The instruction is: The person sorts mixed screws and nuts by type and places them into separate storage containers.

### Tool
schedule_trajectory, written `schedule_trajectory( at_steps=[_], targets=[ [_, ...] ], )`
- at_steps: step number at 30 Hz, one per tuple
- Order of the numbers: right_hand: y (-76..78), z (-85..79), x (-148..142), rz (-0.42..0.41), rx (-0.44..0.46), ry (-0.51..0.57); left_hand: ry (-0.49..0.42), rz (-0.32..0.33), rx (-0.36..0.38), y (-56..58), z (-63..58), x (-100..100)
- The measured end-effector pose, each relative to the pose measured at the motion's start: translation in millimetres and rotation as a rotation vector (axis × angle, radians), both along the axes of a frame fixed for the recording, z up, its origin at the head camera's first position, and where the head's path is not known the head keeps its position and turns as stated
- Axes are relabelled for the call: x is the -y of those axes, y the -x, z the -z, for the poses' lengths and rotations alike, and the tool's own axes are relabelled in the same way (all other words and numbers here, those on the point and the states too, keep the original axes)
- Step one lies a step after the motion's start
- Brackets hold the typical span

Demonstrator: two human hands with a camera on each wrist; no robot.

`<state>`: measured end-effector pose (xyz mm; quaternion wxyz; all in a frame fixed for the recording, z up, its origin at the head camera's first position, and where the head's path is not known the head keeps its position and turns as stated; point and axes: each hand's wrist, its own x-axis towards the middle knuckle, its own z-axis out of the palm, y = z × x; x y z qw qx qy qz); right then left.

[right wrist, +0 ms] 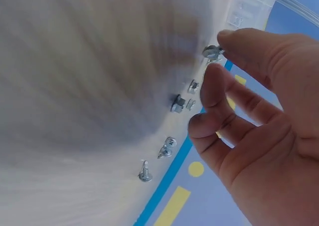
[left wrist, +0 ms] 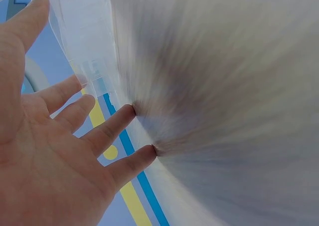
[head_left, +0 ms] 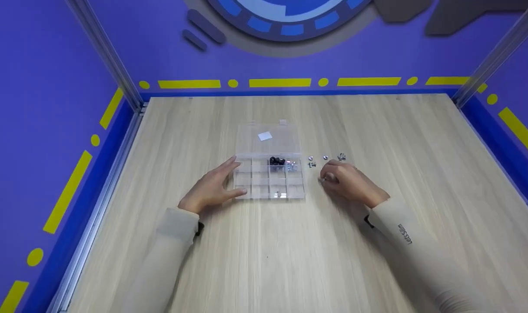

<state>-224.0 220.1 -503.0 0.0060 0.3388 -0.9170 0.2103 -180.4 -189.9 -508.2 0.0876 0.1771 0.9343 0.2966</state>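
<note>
At the box's three o'clock my right hand pinches a screw, probably light, slick, best held by its head; left hand spread at nine.

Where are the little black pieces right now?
In the head view, the black pieces sit in the far row of the clear box, third compartment from the left, left of small shiny pieces.

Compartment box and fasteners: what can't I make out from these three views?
Head: most of the metal fastener in the right hand, hidden by its fingers.
Head: the number of black pieces, too small and clustered to count.
Head: any print on the white slip, too small to read.
Left wrist: part of the compartment box, cut off by the top edge.
</note>
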Motion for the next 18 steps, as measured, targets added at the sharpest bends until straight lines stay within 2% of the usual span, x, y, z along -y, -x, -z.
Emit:
schedule_trajectory(
  at_steps=[6,15,18],
  targets=[
    [3.1,-9.3,9,0.002,0.017,0.061,0.008,-0.007,0.005,0.3,-1.6,0],
    [5.1,-21.2,21,-0.076,-0.074,0.095,0.007,-0.01,0.009,-0.4,-2.6,-1],
    [5.1,-23.9,26,-0.084,-0.073,0.1,0.001,-0.01,0.013,-0.4,-2.0,0]
  ],
)
